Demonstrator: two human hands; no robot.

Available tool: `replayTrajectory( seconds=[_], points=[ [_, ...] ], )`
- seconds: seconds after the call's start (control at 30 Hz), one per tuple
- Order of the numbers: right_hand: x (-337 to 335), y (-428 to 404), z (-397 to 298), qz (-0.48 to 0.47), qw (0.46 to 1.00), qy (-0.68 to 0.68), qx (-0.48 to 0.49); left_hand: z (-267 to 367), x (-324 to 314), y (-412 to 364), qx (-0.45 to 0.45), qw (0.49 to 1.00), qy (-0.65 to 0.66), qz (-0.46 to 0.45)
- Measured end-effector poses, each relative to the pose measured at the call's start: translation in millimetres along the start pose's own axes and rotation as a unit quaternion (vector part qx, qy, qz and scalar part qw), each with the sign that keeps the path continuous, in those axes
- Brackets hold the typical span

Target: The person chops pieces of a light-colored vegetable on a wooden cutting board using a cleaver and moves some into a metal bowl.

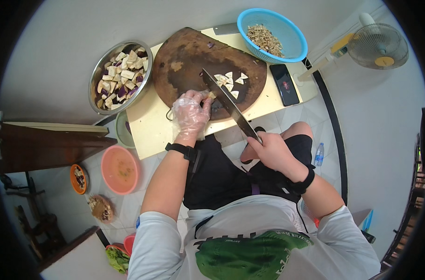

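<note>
My left hand [193, 111], in a clear plastic glove, presses a small pale cut piece [211, 95] against a worn wooden chopping board [177, 75]. My right hand [273, 151] is bare and grips the handle of a long-bladed kitchen knife [230, 106]. The blade lies slantwise over the board, just right of my left fingertips. Several thin triangular pale slices [229, 80] lie on the board beyond the blade. Left of the board, a steel bowl [149, 75] holds chunks of what looks like purple-skinned eggplant [127, 74].
A blue plastic colander [296, 33] with chopped bits stands at the table's back right, near a black phone [285, 85]. A fan [378, 47] is at far right. Pink [138, 171] and orange [72, 178] basins sit on the floor at left; a bottle [319, 154] is at right.
</note>
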State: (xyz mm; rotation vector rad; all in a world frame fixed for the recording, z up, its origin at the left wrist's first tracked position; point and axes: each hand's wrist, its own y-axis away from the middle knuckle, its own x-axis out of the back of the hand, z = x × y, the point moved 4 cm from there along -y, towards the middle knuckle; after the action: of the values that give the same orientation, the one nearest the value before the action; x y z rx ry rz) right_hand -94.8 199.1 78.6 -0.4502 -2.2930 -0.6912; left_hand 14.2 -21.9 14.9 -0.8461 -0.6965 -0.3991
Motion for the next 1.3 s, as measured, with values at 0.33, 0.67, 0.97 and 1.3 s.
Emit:
replayTrajectory(
  seconds=[0.33, 0.67, 0.97, 1.3],
  points=[
    [-3.0, -12.5, -1.5, -0.037, 0.999, 0.031, 0.016, 0.1, -1.4, 0.3, -0.005, 1.0, 0.004, -0.013],
    [-9.5, -65.6, -24.0, 0.062, 0.998, 0.031, 0.014, -0.8, 0.3, 2.5, -0.009, 1.0, -0.003, 0.003],
    [0.7, -36.0, -13.6, 0.038, 0.999, 0.031, 0.015, -1.2, 0.9, 3.5, -0.008, 1.0, 0.029, 0.001],
    [-1.3, -30.8, -24.7, 0.002, 1.0, 0.013, -0.008, -1.9, 0.0, 2.9, -0.017, 1.0, 0.022, 0.014]
  ],
)
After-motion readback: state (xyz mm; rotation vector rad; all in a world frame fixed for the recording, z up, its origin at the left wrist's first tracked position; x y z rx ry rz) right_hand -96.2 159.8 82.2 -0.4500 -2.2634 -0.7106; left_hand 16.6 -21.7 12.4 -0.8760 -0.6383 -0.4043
